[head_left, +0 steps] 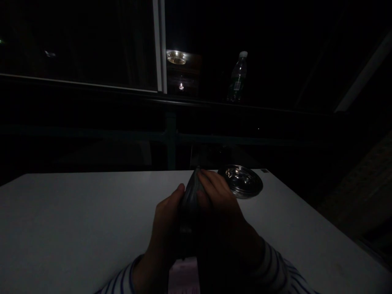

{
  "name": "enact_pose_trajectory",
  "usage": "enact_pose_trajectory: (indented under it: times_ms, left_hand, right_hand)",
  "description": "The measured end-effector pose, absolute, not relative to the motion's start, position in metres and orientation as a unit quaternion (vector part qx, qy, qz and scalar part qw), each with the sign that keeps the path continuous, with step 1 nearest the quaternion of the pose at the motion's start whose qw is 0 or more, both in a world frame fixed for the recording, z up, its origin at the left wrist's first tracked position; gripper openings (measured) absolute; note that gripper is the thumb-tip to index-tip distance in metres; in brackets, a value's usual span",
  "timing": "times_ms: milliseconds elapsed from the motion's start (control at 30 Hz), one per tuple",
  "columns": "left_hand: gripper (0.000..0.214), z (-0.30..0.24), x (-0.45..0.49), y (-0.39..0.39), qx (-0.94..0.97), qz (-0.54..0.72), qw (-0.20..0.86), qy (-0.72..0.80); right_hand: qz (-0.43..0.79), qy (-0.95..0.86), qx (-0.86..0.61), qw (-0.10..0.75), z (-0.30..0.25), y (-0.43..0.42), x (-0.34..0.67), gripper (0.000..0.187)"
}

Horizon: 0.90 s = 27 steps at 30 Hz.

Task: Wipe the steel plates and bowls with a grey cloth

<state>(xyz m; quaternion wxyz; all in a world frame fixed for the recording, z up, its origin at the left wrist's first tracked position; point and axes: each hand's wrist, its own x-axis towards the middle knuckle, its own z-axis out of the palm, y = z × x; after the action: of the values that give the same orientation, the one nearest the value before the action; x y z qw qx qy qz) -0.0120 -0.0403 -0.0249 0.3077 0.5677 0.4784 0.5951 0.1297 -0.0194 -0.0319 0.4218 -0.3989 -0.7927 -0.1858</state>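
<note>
Both my hands are closed around a dark, soft-looking thing [190, 198] with a pointed top, held above the white table [85, 220]. My left hand [165, 216] grips its left side, thumb up along it. On the other side, my right hand [225, 204] has its fingers bent over the top edge. Poor light and my hands hide most of the thing, and its kind cannot be made out. Below it, between my forearms, shows a pale pink sheet-like patch [183, 275].
Beyond my right hand, shiny metal bowls or dishes [245, 181] rest near the table's far right edge. A clear plastic bottle [237, 81] with a white cap stands on the dark sill. Behind is a window with a pale frame [161, 45].
</note>
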Motion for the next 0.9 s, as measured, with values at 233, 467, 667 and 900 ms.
enact_pose_trajectory:
  times_ms: [233, 467, 667, 900]
  left_hand:
    - [0.023, 0.008, -0.002, -0.049, 0.441, 0.606, 0.435, 0.499]
    - [0.027, -0.021, -0.003, -0.044, 0.435, 0.565, 0.509, 0.482]
    - [0.032, -0.015, 0.000, -0.045, 0.439, 0.552, 0.569, 0.423]
    - [0.025, 0.002, -0.003, -0.048, 0.473, 0.589, 0.502, 0.421]
  right_hand:
    - [-0.209, -0.827, -0.338, 0.397, -0.050, -0.027, 0.107, 0.032]
    - [-0.148, -0.788, -0.417, 0.427, -0.031, -0.017, 0.135, 0.039]
    - [-0.191, -0.799, -0.378, 0.427, -0.030, -0.021, 0.132, 0.038]
    - [-0.250, -0.789, -0.344, 0.444, -0.031, -0.023, 0.125, 0.029]
